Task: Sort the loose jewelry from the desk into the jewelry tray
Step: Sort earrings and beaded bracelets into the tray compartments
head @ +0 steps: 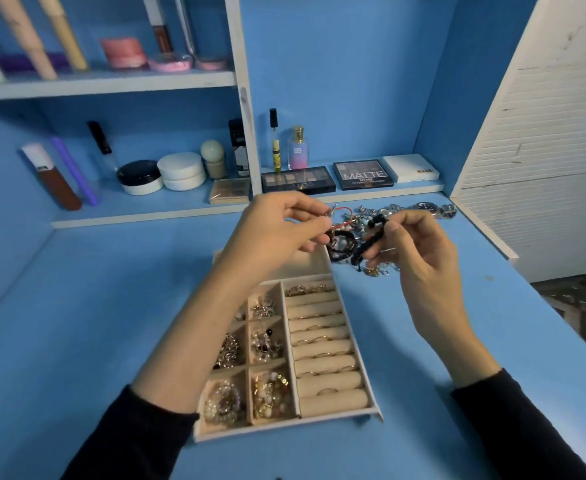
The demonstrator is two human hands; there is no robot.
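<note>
the left hand (274, 233) is pinching a thin red cord bracelet (343, 218) between thumb and fingertips, with the other fingers curling loosely, and is holding it in the air above the far end of the jewelry tray (284, 427). the right hand (419, 251) is gripping a black bead bracelet (367, 240), thumb and forefinger curling round its upper part while the rest of the loop is hanging down in front of the palm. the two hands are hovering near each other, the bracelets just beside one another (whether the cord and the beads are touching is too blurred to tell).

the tray is lying on the blue desk (111, 306), under and between the forearms. its ring rolls (322, 348) are filling the right side, several with thin rings tucked in, and the small compartments (267, 344) on the left are holding heaps of earrings and beaded pieces.

a pile of loose jewelry (341, 249) is lying on the desk just beyond the tray, behind the hands, with a wristwatch (430, 206) at its far right edge. eyeshadow palettes (362, 174) and a perfume bottle (297, 148) are sitting on the low shelf behind.
</note>
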